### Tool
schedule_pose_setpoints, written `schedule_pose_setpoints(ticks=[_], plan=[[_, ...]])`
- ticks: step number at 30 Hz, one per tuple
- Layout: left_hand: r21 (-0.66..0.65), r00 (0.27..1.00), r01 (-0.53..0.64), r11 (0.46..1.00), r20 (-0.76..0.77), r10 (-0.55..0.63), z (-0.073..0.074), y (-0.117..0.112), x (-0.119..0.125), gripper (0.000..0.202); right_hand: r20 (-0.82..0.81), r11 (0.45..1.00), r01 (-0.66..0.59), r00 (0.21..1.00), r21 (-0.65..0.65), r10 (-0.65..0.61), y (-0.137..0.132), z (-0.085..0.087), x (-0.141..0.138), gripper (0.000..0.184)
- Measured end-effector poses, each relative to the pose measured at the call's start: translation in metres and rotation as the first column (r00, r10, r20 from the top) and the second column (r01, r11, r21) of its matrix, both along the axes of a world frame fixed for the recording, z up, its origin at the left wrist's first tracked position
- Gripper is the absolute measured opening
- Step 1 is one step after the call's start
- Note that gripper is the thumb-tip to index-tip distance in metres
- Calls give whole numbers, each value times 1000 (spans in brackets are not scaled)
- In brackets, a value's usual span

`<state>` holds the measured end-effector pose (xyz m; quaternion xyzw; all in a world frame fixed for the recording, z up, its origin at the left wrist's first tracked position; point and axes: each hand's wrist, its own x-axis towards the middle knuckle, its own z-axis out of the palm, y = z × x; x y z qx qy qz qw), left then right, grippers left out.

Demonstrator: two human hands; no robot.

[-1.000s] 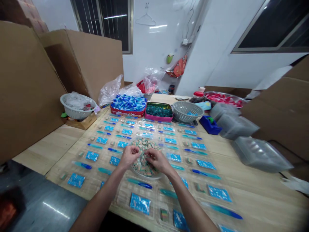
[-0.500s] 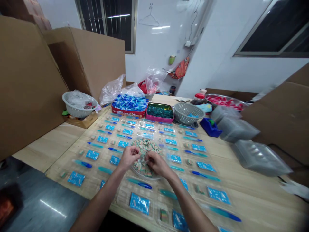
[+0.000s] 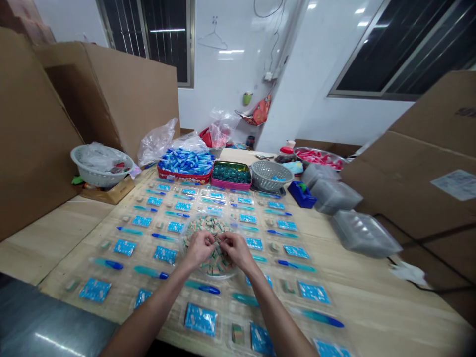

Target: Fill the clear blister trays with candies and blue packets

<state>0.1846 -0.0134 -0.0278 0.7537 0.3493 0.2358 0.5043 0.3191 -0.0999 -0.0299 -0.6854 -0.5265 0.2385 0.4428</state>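
Observation:
A clear round bowl (image 3: 186, 248) full of small striped blocks, which look like erasers, stands among rows of clear plastic trays (image 3: 219, 322). Over this bowl my left hand (image 3: 203, 246) and my right hand (image 3: 235, 249) almost meet, thumbs and fingers pinched together. What is between the fingertips is too small to make out. Around the bowl, many trays carry a blue pen (image 3: 203, 286), a blue printed packet (image 3: 201, 319) and a striped block (image 3: 238, 333). My forearms cover some trays at the front.
Behind the trays stand a red tin (image 3: 186, 174) of blue pens, a pink tin (image 3: 231, 184) of dark green pieces and a grey colander (image 3: 271, 174). A blue tape dispenser (image 3: 302, 194) and stacked clear trays (image 3: 364, 233) lie to the right. Cardboard boxes (image 3: 141, 94) flank the table.
The view has swung right, so the scene sits further left. My hands have drawn closer together over the bowl, and my right hand has lifted off the blocks.

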Motion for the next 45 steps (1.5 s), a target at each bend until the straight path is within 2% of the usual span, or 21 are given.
schedule_pose_setpoints(ticks=[6, 9, 12, 15, 20, 26, 31, 35, 38, 45], plan=[[190, 986, 9, 982, -168, 23, 10, -4, -5, 11, -35, 995, -95, 995, 15, 96, 2, 0, -2, 24], [249, 980, 23, 968, -198, 28, 13, -3, -7, 30, -41, 993, -120, 992, -18, 119, 2, 0, -4, 32], [301, 971, 91, 949, -239, -18, 14, -2, -7, 45, 89, 994, -105, 990, -5, 105, 3, 2, -8, 30], [333, 963, 136, 933, -266, -46, 14, 0, -8, 37, 229, 993, -110, 968, 37, 99, 3, 5, -13, 26], [346, 965, 143, 927, -257, -53, 14, 1, -10, 30, 256, 994, -98, 963, 58, 80, 1, 7, -17, 28], [390, 957, 215, 895, -269, -113, 14, -3, -15, 23, 352, 988, -153, 926, 27, 134, -6, 11, -20, 22], [400, 950, 248, 882, -280, -140, 15, -6, -16, 20, 363, 986, -164, 921, 28, 143, -9, 11, -24, 22], [405, 958, 196, 893, -272, -87, 21, -2, -11, 20, 343, 995, -85, 937, 60, 59, -4, 10, -20, 17], [408, 959, 185, 894, -275, -73, 24, 1, -7, 20, 356, 996, -79, 933, 44, 58, 1, 9, -15, 17], [391, 954, 190, 901, -290, -75, 18, 2, -4, 17, 267, 998, -55, 962, 10, 50, 1, 8, -13, 21]])
